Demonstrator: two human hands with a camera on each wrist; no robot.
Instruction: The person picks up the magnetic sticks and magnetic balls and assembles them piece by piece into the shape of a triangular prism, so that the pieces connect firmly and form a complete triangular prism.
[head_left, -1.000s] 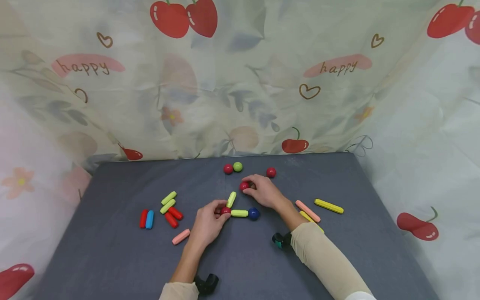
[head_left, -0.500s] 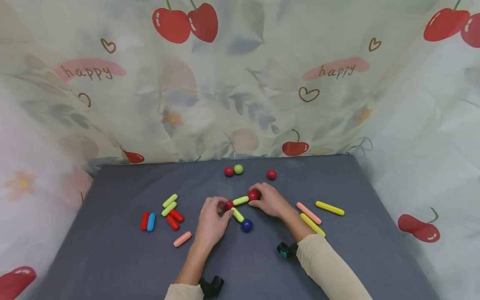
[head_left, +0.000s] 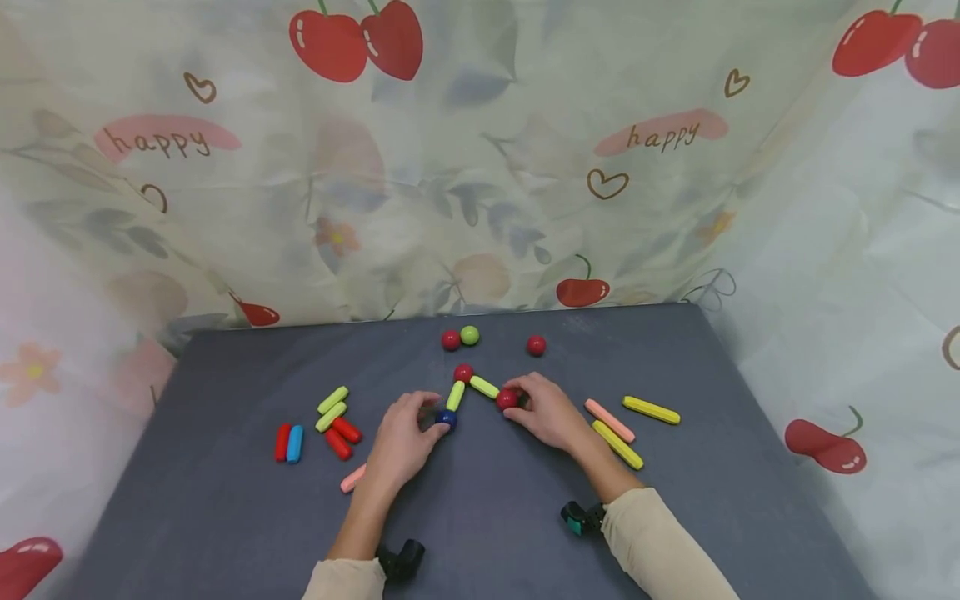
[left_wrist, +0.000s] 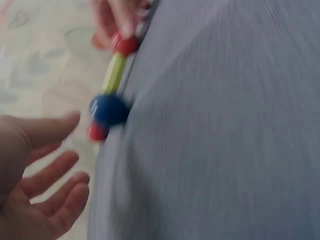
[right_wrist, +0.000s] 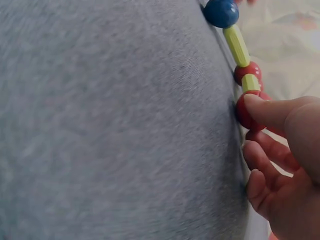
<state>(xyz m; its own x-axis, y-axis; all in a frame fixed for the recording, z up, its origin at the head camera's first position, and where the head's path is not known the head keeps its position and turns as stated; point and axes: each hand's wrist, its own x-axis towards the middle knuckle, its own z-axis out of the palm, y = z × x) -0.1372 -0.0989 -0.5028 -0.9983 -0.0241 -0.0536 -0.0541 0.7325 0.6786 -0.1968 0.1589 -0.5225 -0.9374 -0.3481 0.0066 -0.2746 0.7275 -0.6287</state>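
A bent chain lies on the dark table: a red ball (head_left: 463,372) at its far corner, a light-green rod (head_left: 455,395) running to a blue ball (head_left: 447,418), and another light-green rod (head_left: 484,387) running to a second red ball (head_left: 507,399). My right hand (head_left: 551,412) pinches that second ball between thumb and fingers, as the right wrist view confirms on the red ball (right_wrist: 246,111). Close by the blue ball is my left hand (head_left: 405,437); in the left wrist view its fingers are spread, with a gap to the blue ball (left_wrist: 109,110).
Farther back are a red ball (head_left: 451,340) touching a green ball (head_left: 469,335), and a lone red ball (head_left: 536,345). Short green, red, blue and pink rods (head_left: 352,478) lie left. Longer yellow rods (head_left: 651,410) and a pink rod (head_left: 609,420) lie right.
The right hand has brought a red ball onto the free rod's end. The chain has turned, its corner now pointing away. The left hand has left the corner ball and is beside the blue one.
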